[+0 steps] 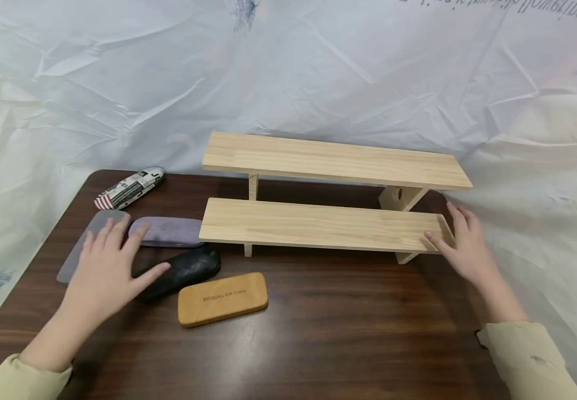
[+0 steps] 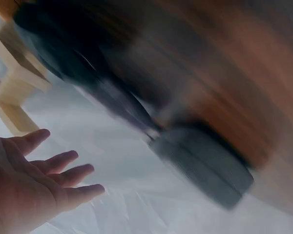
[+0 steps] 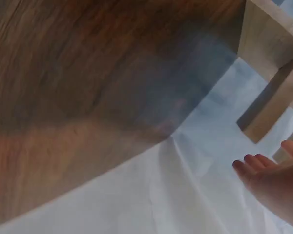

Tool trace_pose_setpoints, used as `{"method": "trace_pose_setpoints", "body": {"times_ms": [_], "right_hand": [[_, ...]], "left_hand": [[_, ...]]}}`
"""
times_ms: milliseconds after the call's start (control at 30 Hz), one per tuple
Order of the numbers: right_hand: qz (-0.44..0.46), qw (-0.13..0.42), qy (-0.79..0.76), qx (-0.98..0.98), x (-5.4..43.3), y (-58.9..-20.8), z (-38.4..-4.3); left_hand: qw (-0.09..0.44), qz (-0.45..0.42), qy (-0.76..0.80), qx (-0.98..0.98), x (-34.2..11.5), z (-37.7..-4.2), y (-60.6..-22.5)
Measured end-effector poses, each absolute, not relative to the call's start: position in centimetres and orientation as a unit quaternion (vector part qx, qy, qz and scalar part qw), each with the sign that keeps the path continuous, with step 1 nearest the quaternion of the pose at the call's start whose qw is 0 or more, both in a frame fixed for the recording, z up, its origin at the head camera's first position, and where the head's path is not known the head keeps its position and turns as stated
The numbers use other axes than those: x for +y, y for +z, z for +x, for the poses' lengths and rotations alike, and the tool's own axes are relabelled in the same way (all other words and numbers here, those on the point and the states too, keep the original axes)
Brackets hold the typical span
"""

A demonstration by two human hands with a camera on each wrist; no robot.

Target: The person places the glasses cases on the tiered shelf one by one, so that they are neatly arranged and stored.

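My left hand (image 1: 100, 269) hovers with spread fingers over a group of glasses cases at the left. Beneath and around it lie a grey case (image 1: 74, 253), a purple case (image 1: 173, 231) and a black case (image 1: 188, 270), the grey and black ones partly hidden by the hand. In the left wrist view its palm and extended fingers show nothing held. At the right end of a two-tier wooden shelf (image 1: 318, 225) is my right hand (image 1: 470, 253), its thumb overlapping the lower board and its fingers extended beside the board's end.
A tan case (image 1: 223, 300) with printed lettering lies in front of the shelf. Farther back at the left is a newspaper-print case (image 1: 130, 188). White sheeting (image 1: 288, 72) hangs behind and beside the dark wooden table (image 1: 338, 333).
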State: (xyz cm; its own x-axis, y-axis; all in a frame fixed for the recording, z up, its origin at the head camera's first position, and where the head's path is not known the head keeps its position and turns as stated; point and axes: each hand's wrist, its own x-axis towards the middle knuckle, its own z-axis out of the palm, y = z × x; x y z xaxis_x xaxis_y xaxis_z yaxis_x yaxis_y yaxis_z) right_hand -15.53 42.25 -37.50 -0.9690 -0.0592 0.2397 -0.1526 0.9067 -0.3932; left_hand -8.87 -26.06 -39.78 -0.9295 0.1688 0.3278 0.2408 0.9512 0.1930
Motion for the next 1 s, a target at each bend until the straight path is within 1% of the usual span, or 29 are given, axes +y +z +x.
{"method": "trace_pose_setpoints", "body": {"times_ms": [233, 333, 567, 700, 867, 1000], "right_hand": [[0.065, 0.118, 0.290, -0.947, 42.8, -38.4, -16.3], [0.060, 0.105, 0.339, -0.933, 43.0, -38.7, -16.4], [0.014, 0.032, 0.437, -0.899, 43.4, -39.5, -16.6], [-0.021, 0.008, 0.459, -0.888, 43.6, -39.8, -16.8], [-0.043, 0.005, 0.485, -0.873, 44.1, -40.2, -17.1], [-0.038, 0.016, 0.586, -0.809, 44.6, -40.8, -17.3]], "left_hand": [[0.163, -0.174, -0.152, -0.959, -22.8, -7.3, -40.3], [0.166, -0.199, -0.163, -0.952, -21.6, -6.9, -40.6], [0.132, -0.229, -0.167, -0.950, -19.3, -6.2, -40.8], [0.104, -0.237, -0.181, -0.949, -18.5, -6.0, -40.9], [0.080, -0.253, -0.192, -0.945, -17.6, -6.3, -41.2], [0.066, -0.257, -0.198, -0.944, -17.1, -6.6, -41.3]]}}
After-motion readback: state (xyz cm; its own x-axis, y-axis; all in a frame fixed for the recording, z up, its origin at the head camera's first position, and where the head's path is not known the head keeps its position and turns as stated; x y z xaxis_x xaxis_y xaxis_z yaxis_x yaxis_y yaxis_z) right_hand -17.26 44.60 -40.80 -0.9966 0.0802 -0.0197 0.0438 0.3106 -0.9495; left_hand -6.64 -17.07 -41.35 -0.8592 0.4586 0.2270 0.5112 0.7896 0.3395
